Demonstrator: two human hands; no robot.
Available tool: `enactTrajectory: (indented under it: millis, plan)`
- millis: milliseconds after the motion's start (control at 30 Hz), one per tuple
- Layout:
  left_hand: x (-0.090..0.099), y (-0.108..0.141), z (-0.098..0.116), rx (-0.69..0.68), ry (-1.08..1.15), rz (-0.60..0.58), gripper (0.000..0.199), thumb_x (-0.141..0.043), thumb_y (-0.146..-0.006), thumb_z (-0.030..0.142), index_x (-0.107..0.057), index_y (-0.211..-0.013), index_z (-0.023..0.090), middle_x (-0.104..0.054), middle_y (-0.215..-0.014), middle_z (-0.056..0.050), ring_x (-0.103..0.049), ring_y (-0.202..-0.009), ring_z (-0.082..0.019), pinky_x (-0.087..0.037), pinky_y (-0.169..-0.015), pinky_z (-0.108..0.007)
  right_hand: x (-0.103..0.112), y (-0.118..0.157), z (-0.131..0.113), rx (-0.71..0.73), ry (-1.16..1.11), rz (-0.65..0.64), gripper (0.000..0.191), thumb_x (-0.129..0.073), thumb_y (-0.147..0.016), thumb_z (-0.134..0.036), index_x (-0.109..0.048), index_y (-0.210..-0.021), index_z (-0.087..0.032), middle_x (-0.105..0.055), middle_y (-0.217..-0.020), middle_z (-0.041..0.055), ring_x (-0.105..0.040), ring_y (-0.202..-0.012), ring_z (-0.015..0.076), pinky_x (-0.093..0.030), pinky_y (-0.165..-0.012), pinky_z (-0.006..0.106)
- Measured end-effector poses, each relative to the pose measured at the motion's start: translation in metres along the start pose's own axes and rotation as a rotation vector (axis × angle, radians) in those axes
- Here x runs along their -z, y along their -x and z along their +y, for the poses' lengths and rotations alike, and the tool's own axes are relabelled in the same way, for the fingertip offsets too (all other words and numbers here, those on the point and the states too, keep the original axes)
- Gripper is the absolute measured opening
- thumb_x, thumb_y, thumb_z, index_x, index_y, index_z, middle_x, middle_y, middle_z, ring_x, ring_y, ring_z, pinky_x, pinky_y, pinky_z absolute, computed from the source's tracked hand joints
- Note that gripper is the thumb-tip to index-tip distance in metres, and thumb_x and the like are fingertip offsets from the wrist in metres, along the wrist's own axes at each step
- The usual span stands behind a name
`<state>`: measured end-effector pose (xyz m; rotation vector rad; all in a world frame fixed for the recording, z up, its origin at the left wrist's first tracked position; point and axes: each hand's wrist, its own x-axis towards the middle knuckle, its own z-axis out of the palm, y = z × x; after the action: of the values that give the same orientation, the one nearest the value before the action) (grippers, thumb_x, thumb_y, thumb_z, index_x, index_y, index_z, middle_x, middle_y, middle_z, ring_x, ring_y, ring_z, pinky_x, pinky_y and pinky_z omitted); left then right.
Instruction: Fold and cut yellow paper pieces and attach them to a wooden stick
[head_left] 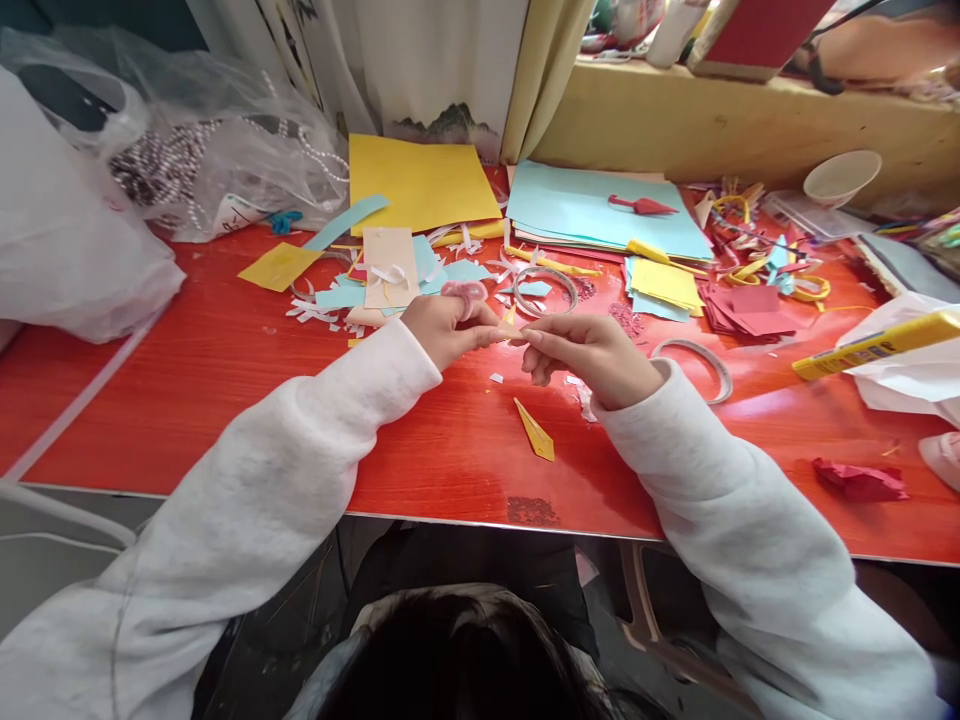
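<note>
My left hand (450, 330) and my right hand (589, 355) meet over the red table, fingertips pinching a small yellow paper piece (509, 318) between them. Pink-handled scissors (465, 291) hang on my left hand, their blades hidden. Below the hands, a folded yellow paper point (535, 431) lies on the table. Beyond them are a tape ring (545, 290), a beige paper piece (390, 268) and scattered white and blue scraps. Another tape ring (694, 370) lies beside my right wrist.
Yellow sheets (424, 185) and blue sheets (600, 210) lie at the back. Plastic bags (90, 220) stand at the left. At the right are small red papers (750, 310), a yellow glue stick (874, 346), crumpled red paper (860, 480) and a white cup (841, 179).
</note>
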<state>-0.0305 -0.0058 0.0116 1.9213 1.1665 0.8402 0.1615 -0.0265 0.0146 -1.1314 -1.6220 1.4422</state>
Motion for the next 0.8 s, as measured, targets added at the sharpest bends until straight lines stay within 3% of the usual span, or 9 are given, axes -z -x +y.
enactTrajectory:
  millis: [67,233,433,633,800]
  plan:
    - [-0.0005,0.0000,0.0008,-0.006,0.042,-0.016,0.022,-0.065,-0.071,0.034,-0.068,-0.078,0.014,-0.063,-0.071,-0.001,-0.055,-0.068,-0.010,-0.048,-0.071,-0.026,-0.0002,0.0001,0.0004,0.008,-0.026,0.014,0.035,-0.069,-0.069,-0.046,-0.061,-0.079,-0.013,-0.062,-0.063,0.0032,-0.060,-0.053,0.0122,-0.053,-0.053,0.027]
    - [0.0021,-0.0033,0.0039,0.200,0.247,-0.080,0.031,-0.060,-0.076,0.040,-0.065,-0.072,0.010,-0.062,-0.062,-0.002,-0.056,-0.056,-0.008,-0.050,-0.070,-0.027,-0.0018,0.0008,0.0075,0.285,0.264,0.101,0.017,-0.055,-0.083,-0.031,-0.060,-0.083,-0.015,-0.063,-0.068,0.0030,-0.062,-0.061,0.0126,-0.054,-0.061,0.029]
    - [0.0040,-0.0036,-0.0009,0.165,0.201,-0.146,0.020,-0.064,-0.072,0.033,-0.068,-0.075,0.013,-0.060,-0.056,0.004,-0.056,-0.055,-0.006,-0.042,-0.096,-0.035,-0.0007,0.0024,0.0053,0.477,0.658,0.115,0.015,-0.046,-0.085,-0.015,-0.061,-0.088,-0.015,-0.067,-0.072,0.0038,-0.064,-0.066,0.0130,-0.052,-0.065,0.027]
    - [0.0015,-0.0009,0.0016,0.079,0.044,-0.110,0.023,-0.063,-0.072,0.035,-0.069,-0.075,0.013,-0.061,-0.064,0.000,-0.055,-0.065,-0.010,-0.047,-0.074,-0.027,-0.0009,0.0026,0.0021,0.442,0.680,0.040,0.018,-0.048,-0.086,-0.019,-0.063,-0.089,-0.011,-0.068,-0.074,0.0075,-0.065,-0.067,0.0149,-0.051,-0.064,0.027]
    - [-0.0020,0.0024,0.0018,-0.003,-0.142,-0.073,0.019,-0.059,-0.076,0.033,-0.069,-0.076,0.017,-0.065,-0.073,0.000,-0.057,-0.075,-0.012,-0.045,-0.077,-0.026,-0.0034,0.0022,0.0043,0.323,0.666,0.064,0.018,-0.049,-0.085,-0.021,-0.065,-0.083,-0.013,-0.067,-0.068,0.0046,-0.063,-0.059,0.0130,-0.049,-0.059,0.025]
